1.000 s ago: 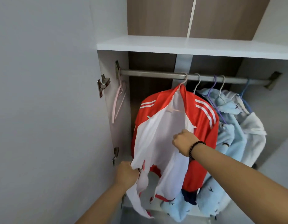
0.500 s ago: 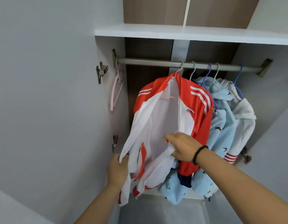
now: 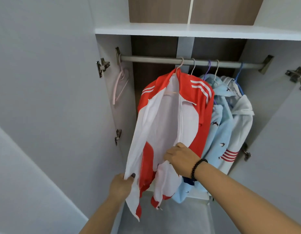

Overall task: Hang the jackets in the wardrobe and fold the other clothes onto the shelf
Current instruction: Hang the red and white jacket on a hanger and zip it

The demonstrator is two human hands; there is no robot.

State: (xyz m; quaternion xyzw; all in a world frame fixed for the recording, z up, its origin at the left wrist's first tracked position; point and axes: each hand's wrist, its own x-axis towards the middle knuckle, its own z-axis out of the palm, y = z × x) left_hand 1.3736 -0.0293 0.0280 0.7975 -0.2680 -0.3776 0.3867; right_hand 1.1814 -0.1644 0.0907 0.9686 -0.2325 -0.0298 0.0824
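Nearest, the left hand [image 3: 121, 184] pinches the white front edge of the red jacket [image 3: 198, 105], the right hand [image 3: 182, 159] grips its other front panel, and the jacket hangs open on a hanger from the rail [image 3: 151, 59] beside light blue garments [image 3: 220, 125].

A red jacket [image 3: 202, 105] hangs open from the rail [image 3: 154, 60]. At 7 o'clock the left hand [image 3: 120, 184] pinches its left front edge; the right hand [image 3: 180, 159] grips the right front edge. At 3 o'clock hangs a blue jacket [image 3: 220, 125].
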